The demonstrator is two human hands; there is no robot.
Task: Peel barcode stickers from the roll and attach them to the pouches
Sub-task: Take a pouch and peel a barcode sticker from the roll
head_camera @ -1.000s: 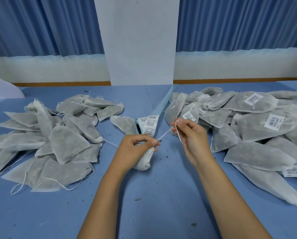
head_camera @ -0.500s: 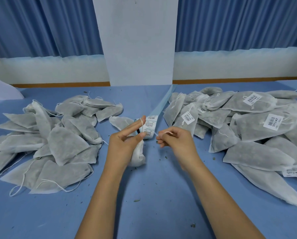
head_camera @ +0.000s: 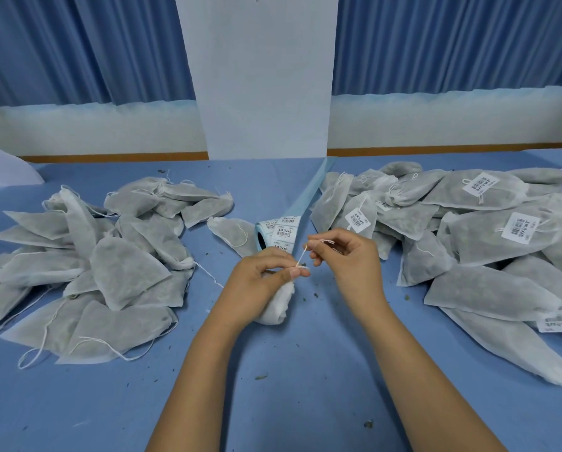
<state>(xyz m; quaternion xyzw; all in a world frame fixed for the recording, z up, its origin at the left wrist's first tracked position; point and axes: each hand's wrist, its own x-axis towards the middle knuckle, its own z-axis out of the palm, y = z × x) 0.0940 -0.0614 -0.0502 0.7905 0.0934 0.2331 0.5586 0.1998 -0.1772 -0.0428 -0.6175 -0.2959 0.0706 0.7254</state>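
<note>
From the head view, the blue surface [head_camera: 289, 402] runs back to a far edge under a white pillar [head_camera: 263, 93] and blue curtains [head_camera: 77, 44]. A bare blue lane runs down the middle, from the near edge toward the far one, with heaps on both sides. Both hands work over this lane, and small dark crumbs [head_camera: 261, 376] lie on it. The left hand [head_camera: 263, 278] has its fingers curled round a white pouch [head_camera: 278, 308], and its thumb and finger pinch the top of it. The right hand [head_camera: 348, 265] is curled too and pinches a thin white string [head_camera: 300, 257]. The string runs tight from the pouch top up to the right fingers. Just behind the hands lies the sticker roll [head_camera: 278, 236], with barcode stickers showing on it. Its pale backing strip [head_camera: 309, 194] trails away toward the pillar. One lone pouch [head_camera: 230, 231] lies just left of the roll. The left pile [head_camera: 109, 272] holds plain pouches with loose strings. The right pile [head_camera: 485, 256] holds pouches too, and some show a barcode sticker [head_camera: 520, 228]. Both piles spread out to the side edges of the view.
</note>
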